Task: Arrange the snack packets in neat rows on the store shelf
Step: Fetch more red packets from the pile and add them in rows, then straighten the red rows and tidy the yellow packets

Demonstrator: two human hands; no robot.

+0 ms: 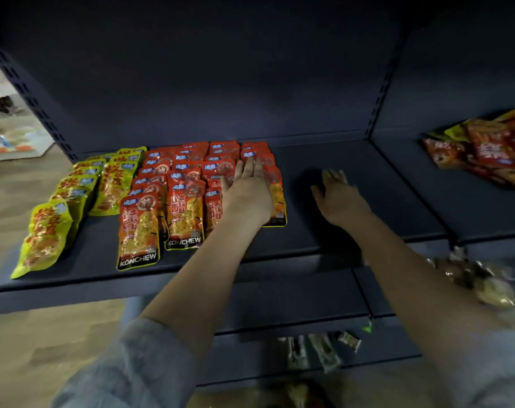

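Dark store shelf (323, 231) carrying red snack packets (188, 201) in overlapping rows, with yellow snack packets (73, 201) in rows to their left. The left hand (248, 189) lies flat, fingers straight, on the rightmost red rows. The right hand (338, 195), fingers spread, is on or just above bare shelf beside them. A loose heap of packets (485, 148) lies on the adjoining shelf at right.

A dark blue metal shelving unit (323, 184) fills the view, dimly lit, with a plain back panel (221, 83) and slotted uprights (32, 98). Lower shelves (294, 293) step out nearer. To the left lies pale wood-look floor (12, 195), brighter far off.
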